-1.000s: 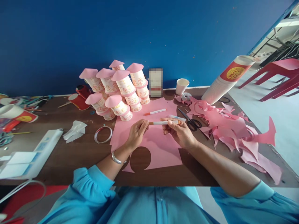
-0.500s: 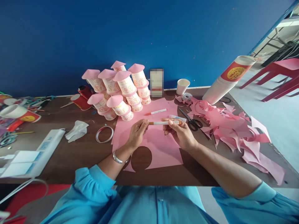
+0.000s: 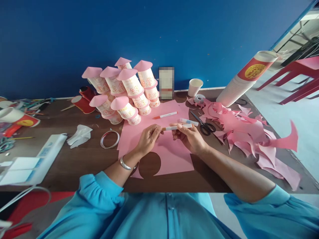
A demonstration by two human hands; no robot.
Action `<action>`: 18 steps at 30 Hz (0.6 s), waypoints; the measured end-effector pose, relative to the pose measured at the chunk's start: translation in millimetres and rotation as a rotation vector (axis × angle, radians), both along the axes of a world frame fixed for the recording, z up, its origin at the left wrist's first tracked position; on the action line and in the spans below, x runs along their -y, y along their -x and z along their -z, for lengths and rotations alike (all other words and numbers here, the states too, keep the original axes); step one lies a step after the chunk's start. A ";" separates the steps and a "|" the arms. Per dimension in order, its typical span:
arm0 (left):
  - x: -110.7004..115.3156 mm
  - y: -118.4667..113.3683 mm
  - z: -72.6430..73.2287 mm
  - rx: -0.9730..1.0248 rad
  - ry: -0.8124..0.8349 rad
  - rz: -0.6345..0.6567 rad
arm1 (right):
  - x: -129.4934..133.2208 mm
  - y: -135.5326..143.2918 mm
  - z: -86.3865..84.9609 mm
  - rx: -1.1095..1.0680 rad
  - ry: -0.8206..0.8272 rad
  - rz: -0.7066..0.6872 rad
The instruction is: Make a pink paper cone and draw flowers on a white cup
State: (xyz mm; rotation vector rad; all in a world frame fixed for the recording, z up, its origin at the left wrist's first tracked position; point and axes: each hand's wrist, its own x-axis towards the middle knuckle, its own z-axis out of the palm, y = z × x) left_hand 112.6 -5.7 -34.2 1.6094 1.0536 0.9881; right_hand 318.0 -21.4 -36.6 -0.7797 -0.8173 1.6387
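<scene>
A white marker with brown-orange ends (image 3: 173, 127) is held level between my two hands above a pink paper sheet (image 3: 174, 152). My left hand (image 3: 149, 139) pinches its left end. My right hand (image 3: 190, 136) grips the other end between thumb and fingers. Just beyond lies an orange-tipped marker (image 3: 165, 115) on the sheet. Near my right fingers are a glue tube (image 3: 188, 122) and black-handled scissors (image 3: 206, 127). The sheet has a round cut-out at its front edge.
Paper-cup towers with pink cone roofs (image 3: 129, 84) stand behind the sheet. Pink paper scraps (image 3: 246, 129) and leaning stacked cups (image 3: 236, 86) lie right. A tape roll (image 3: 109, 139), crumpled white piece (image 3: 79, 135) and power strip (image 3: 48, 159) are left. One white cup (image 3: 195, 87) stands behind.
My view has tipped slightly downward, so the table things appear higher. My left hand has edged right along the marker's end. A pink scrap at the right now curls up over the table edge.
</scene>
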 end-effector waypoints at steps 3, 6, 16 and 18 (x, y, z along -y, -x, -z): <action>-1.8 1.1 -0.2 0.010 0.036 -0.075 | -0.5 -1.2 -0.1 -0.001 0.012 -0.003; -1.3 0.7 -2.4 -0.025 -0.012 -0.064 | 0.0 0.3 0.8 0.003 -0.014 -0.007; -5.0 0.2 1.9 0.086 0.041 -0.017 | 2.2 -2.2 -3.0 0.080 -0.075 0.009; -8.1 4.1 2.1 0.073 0.054 0.001 | -1.4 -7.0 -2.7 0.101 -0.108 0.045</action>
